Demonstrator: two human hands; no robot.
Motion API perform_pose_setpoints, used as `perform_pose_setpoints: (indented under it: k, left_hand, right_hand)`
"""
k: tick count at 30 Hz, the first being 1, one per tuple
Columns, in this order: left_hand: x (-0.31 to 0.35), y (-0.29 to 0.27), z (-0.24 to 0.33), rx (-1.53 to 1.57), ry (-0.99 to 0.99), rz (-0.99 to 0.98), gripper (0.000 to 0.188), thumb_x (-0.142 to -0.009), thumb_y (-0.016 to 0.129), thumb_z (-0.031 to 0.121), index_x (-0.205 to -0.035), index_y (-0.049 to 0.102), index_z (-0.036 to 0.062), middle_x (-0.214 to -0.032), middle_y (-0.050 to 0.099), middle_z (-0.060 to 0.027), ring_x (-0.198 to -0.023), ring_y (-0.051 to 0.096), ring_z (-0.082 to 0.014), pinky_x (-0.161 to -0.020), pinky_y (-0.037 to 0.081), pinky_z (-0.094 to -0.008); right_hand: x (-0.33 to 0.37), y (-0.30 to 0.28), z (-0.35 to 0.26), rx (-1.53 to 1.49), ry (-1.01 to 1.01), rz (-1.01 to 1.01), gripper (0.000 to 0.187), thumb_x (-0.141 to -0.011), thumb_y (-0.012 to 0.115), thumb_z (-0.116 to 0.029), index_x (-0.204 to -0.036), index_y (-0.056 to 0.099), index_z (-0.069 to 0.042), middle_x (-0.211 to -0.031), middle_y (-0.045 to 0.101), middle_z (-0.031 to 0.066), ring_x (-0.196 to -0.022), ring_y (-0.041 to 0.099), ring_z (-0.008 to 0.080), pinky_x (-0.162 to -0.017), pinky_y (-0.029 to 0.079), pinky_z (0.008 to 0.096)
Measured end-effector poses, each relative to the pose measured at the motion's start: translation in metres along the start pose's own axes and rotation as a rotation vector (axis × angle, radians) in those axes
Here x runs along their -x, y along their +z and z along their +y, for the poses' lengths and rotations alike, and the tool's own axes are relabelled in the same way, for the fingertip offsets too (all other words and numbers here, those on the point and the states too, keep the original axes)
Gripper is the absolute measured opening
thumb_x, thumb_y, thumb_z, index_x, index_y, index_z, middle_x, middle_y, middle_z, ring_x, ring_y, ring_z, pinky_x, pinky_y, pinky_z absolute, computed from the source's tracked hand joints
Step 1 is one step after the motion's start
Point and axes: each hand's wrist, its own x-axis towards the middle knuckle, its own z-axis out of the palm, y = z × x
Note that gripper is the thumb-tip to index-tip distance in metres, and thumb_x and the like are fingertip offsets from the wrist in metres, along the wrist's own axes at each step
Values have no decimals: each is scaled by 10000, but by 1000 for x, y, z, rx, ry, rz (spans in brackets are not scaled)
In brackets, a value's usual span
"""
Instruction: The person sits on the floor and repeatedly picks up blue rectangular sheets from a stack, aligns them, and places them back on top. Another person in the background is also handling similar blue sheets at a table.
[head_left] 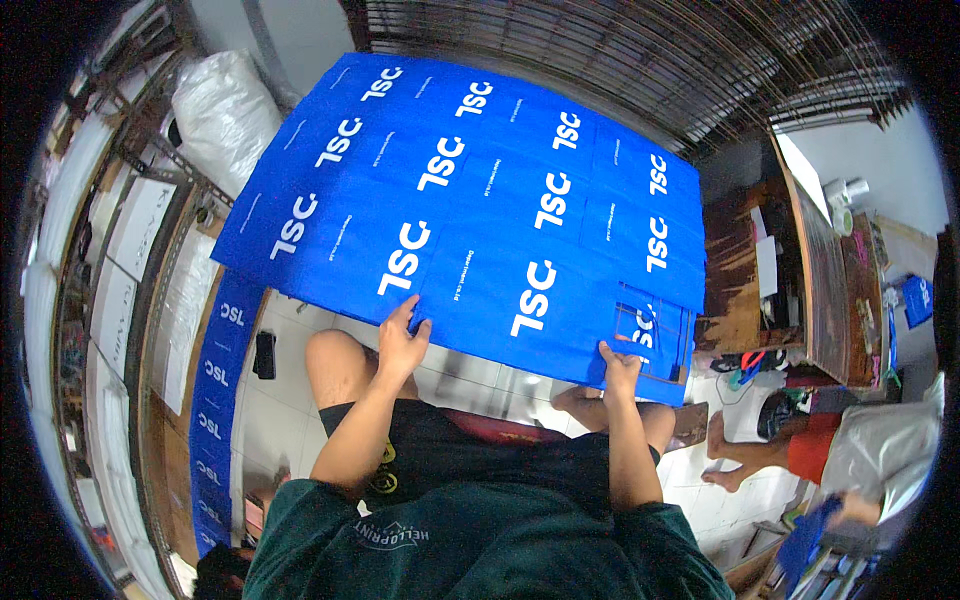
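A broad blue sheet (480,230) with rows of white printed lettering lies spread in front of me. My left hand (402,345) is at its near edge, fingers on top and the thumb close to the rim, seemingly pinching it. Farther right, my right hand (622,368) closes on the same near edge. Just beyond it, a rectangular outline with thin dark sides (683,345) shows at the sheet's near right corner; I cannot make out whether it is a cut or a separate piece. The undersides of both hands' grips are hidden.
A long blue printed strip (210,400) runs down the left, beside shelving (150,300). A black phone (264,355) lies near it. Wooden cabinets (830,270) stand at right, where another person (830,450) sits. Rows of thin rods (620,60) fill the back.
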Motion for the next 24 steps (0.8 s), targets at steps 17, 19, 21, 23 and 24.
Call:
perform_pose_setpoints:
  k: [17,19,21,23,24]
  left_hand:
    - [0,-4,22,140,-133,-66,463,-762,654,33,-1199,511,-18,-826,611,-106,-712,583,-131,-562,495,-282]
    - [1,-9,34,91,-119,-63,458,-762,652,31,-1196,514,-20,-831,605,-104,-704,579,-130,-558,496,-276]
    - [2,-9,38,61,-91,-40,451,-763,647,24,-1192,516,-23,-826,597,-98,-692,578,-130,-556,499,-269]
    - [1,-8,32,106,-138,-61,447,-765,646,29,-1190,518,-23,-819,593,-100,-711,579,-138,-574,501,-283]
    - [1,-8,30,129,-159,-71,445,-766,646,32,-1189,519,-23,-815,591,-101,-720,580,-141,-584,502,-290]
  right_hand:
    - [-26,-63,-16,-165,260,242,523,-739,680,-196,-1146,376,-74,-779,536,80,-550,542,164,-454,386,269]
    - [-25,-64,-23,-250,211,221,548,-761,662,-154,-1189,331,-67,-778,531,75,-560,550,170,-469,407,277]
    - [-21,-57,-30,-248,152,254,526,-776,657,-123,-1189,337,-61,-789,527,70,-567,556,166,-476,426,280]
    - [-23,-60,-24,-239,96,259,516,-788,655,-101,-1194,339,-54,-800,523,67,-573,560,160,-479,440,279]
    - [-28,-64,-14,-231,70,247,517,-792,656,-95,-1200,340,-50,-806,522,67,-575,560,156,-479,444,278]
